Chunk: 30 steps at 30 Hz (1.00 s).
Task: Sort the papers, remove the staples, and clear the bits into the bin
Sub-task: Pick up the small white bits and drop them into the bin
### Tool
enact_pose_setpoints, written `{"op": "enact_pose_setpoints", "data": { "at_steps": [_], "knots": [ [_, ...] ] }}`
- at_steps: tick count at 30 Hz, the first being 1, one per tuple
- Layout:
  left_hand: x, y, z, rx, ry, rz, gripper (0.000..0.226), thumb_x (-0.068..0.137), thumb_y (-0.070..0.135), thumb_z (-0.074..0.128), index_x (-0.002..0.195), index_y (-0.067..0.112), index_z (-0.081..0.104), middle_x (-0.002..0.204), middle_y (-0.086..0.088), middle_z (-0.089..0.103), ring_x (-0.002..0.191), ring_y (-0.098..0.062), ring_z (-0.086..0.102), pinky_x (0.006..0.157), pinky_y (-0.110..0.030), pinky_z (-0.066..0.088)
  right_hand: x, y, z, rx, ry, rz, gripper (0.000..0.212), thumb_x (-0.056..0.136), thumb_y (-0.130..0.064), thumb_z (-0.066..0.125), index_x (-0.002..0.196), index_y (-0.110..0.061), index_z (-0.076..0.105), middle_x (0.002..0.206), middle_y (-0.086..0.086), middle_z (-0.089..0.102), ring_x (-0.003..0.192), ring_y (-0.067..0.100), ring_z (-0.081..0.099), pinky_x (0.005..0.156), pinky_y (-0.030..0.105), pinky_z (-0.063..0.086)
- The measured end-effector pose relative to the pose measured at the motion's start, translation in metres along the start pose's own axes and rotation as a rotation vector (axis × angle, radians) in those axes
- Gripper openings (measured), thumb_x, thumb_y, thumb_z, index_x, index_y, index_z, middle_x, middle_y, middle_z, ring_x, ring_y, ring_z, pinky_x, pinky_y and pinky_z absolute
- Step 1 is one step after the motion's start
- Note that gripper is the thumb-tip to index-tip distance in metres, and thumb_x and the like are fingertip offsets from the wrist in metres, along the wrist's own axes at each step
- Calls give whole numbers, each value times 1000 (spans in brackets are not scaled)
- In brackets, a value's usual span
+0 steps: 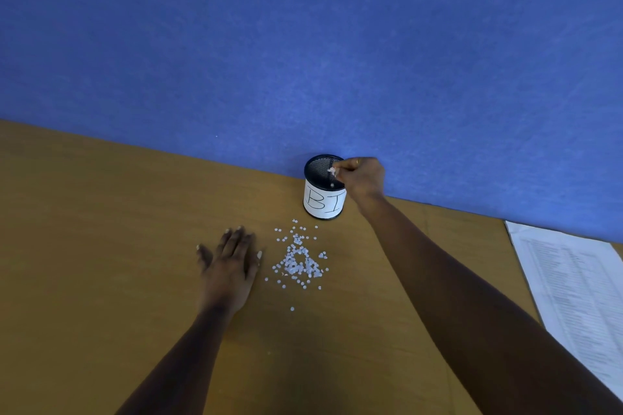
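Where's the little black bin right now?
In the head view the bin stands near the middle, against the blue wall, just beyond the heap of paper dots; the right hand pinches some over its rim.

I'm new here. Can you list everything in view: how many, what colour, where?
black mesh cylindrical bin with a white paper label: one, black and white, at the back of the table against the wall.
small round white paper bits: many, white, in a loose scattered pile on the table in front of the bin.
printed white paper sheets: number unclear, white with grey print, at the table's right edge.
brown wooden table: one, brown, lower part of the view.
blue felt wall panel: one, blue, behind the table.
left hand: one, flat on the table, left of the pile.
right hand: one, at the bin's mouth, pinching a few bits.
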<state>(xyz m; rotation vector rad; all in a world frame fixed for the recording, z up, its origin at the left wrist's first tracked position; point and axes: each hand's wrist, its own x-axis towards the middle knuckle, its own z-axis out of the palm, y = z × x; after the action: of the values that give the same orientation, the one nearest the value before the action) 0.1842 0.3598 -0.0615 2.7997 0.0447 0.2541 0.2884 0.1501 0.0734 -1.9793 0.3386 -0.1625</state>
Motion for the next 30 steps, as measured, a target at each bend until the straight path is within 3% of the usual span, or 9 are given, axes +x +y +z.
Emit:
{"op": "enact_pose_setpoints", "data": {
  "at_steps": [5, 9, 13, 17, 20, 25, 28, 30],
  "knots": [
    [1, 0, 1, -1, 9, 2, 69, 83, 53, 16, 129, 18, 53, 141, -2, 48, 136, -19, 36, 107, -61, 16, 7, 1, 3, -178, -45, -108, 23, 88, 5, 53, 105, 3, 68, 108, 18, 68, 93, 23, 64, 79, 20, 47],
    [1, -1, 1, 6, 16, 12, 67, 84, 52, 18, 127, 17, 55, 139, -3, 50, 135, -19, 38, 106, -62, 18, 7, 2, 4, -187, -17, -155, 20, 86, 5, 55, 101, 3, 69, 102, 18, 70, 95, 28, 66, 90, 34, 54],
    [-1, -1, 1, 6, 23, 9, 67, 84, 52, 18, 127, 17, 55, 139, -3, 50, 135, -20, 38, 106, -62, 18, 7, 3, 4, -235, -14, -203, 19, 86, 3, 56, 99, 0, 70, 102, 14, 71, 98, 22, 65, 89, 23, 49],
    [-1, -1, 0, 11, 15, 8, 69, 83, 53, 16, 129, 17, 53, 140, -3, 48, 136, -20, 37, 106, -61, 17, 6, 4, 4, -234, 1, -211, 15, 82, 3, 60, 92, -1, 71, 97, 13, 72, 95, 23, 66, 90, 30, 53],
    [-1, 0, 0, 6, 20, 7, 70, 82, 54, 16, 129, 17, 53, 141, -3, 48, 136, -20, 36, 107, -61, 16, 0, 3, 3, -176, 11, -236, 13, 82, 3, 62, 92, 1, 70, 95, 14, 72, 92, 23, 67, 88, 27, 52],
    [-1, 1, -1, -2, 21, 3, 71, 82, 54, 15, 130, 17, 52, 142, -3, 47, 136, -20, 36, 107, -61, 16, -34, 4, 8, -110, -11, -379, 14, 83, -1, 61, 92, -1, 71, 91, 12, 73, 80, 15, 65, 77, 16, 49],
    [-1, 0, 0, -2, 21, 4, 72, 82, 55, 15, 130, 17, 53, 142, -3, 47, 136, -20, 35, 107, -61, 16, -59, 23, 19, -145, -90, -501, 12, 82, 0, 61, 89, -1, 71, 86, 10, 73, 73, 12, 63, 66, 3, 44],
    [-1, 1, -2, -6, 15, 0, 74, 81, 56, 13, 131, 17, 51, 143, -2, 44, 138, -19, 33, 108, -60, 14, -67, 44, 27, -189, -208, -489, 17, 82, 3, 58, 92, 0, 71, 93, 12, 73, 81, 18, 66, 74, 9, 49]
  ]
}}
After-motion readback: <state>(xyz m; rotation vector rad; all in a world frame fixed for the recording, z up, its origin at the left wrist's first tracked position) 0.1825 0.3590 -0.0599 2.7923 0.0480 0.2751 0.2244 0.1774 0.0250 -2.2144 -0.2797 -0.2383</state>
